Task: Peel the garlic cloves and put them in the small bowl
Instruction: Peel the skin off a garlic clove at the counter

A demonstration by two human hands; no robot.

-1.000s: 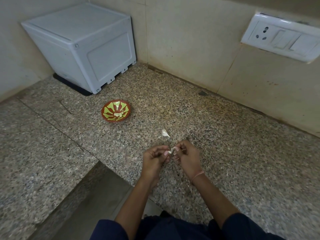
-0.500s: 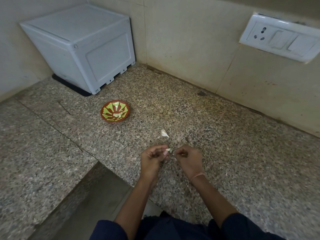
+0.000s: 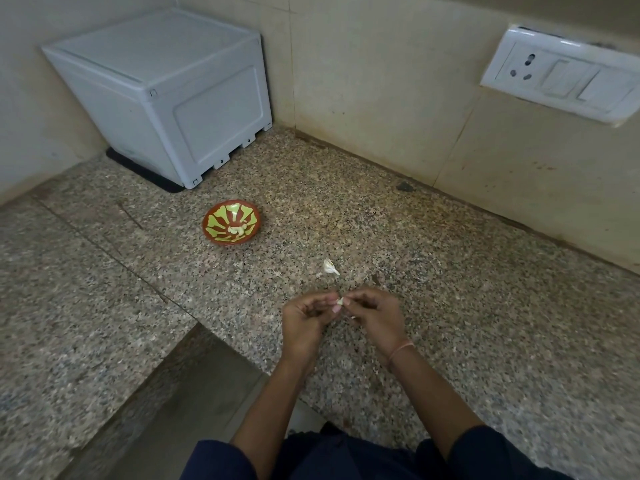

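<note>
Pinching one garlic clove (image 3: 340,301) between them, the left hand (image 3: 304,317) and right hand (image 3: 375,315) meet fingertip to fingertip over the near part of the granite counter (image 3: 450,306), the fingers of both curled in on the small pale piece. Which way the clove's long axis lies is too small to tell. The small bowl (image 3: 227,241) stands farther off and to the left of the hands, well apart, with a few peeled cloves (image 3: 239,230) in it. The left hand is nearer to it, so the drop probably suits that hand, reaching away and leftward. A white scrap (image 3: 330,267), skin or clove, lies on the counter just beyond the hands.
</note>
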